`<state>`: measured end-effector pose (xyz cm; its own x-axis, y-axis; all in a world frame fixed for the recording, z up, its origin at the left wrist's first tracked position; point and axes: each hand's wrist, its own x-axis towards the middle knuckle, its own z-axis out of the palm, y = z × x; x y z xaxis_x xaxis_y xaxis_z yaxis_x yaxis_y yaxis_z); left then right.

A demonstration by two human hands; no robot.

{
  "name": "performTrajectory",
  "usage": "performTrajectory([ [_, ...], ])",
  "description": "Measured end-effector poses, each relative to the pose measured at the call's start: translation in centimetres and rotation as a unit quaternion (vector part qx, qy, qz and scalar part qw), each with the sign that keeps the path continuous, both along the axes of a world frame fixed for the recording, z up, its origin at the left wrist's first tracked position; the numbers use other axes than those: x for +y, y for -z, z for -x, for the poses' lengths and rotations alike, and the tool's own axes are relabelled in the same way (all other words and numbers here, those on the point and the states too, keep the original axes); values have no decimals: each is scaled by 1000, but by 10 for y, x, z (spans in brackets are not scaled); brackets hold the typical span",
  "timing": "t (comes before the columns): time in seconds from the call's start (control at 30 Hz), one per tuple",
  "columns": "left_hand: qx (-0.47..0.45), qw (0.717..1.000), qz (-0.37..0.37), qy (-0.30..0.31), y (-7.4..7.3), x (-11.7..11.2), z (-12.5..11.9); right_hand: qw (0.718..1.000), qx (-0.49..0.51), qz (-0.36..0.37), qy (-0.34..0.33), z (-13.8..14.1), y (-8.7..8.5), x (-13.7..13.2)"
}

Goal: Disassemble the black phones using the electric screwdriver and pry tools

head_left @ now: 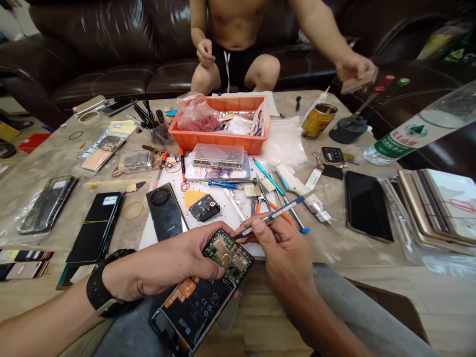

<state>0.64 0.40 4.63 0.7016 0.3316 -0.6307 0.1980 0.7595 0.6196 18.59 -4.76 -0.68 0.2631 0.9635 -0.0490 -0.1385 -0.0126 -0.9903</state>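
Note:
My left hand [186, 260] is closed around an opened phone [201, 302], tilted over my lap. Its green circuit board [230, 260] shows at the upper end, and the black battery fills the lower part. My left thumb presses on the board. In my right hand [288, 253] are slim metal tweezers [273, 215], pinched between thumb and fingers, with their tip at the board's upper edge. Just beyond lie a black phone back cover [167, 210] marked HONOR and a small black phone part [204, 207] on a white mat.
Screwdrivers and pliers lie beside a white handheld tool [303, 191]. Behind them stands an orange bin [219, 144] of bags. A water bottle [416, 131], a can [319, 121] and stacked phone parts [439, 203] are at right. Across the table sits another person [238, 25], one hand holding something flat.

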Motion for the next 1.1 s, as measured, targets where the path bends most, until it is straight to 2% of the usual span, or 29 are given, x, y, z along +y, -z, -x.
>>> performTrajectory([
  [0.2,3,1000,-6,3,-1,2,-2,999,23,22,4,2,-3,1],
  [0.37,15,1000,-23,7,-1,2,-2,988,95,123,-14,1,-1,7],
  [0.47,20,999,-31,14,1,2,-1,979,127,156,-22,0,2,11],
  [0.63,18,999,-38,24,1,2,-2,967,171,187,-41,-1,2,13],
  [0.83,8,999,-20,25,1,2,-1,965,165,186,-78,-3,0,14],
  [0.93,2,1000,5,6,2,3,-1,965,164,190,-81,-3,-2,14],
  [1.1,6,992,105,-71,8,6,-4,976,105,169,-87,-2,-2,12],
])
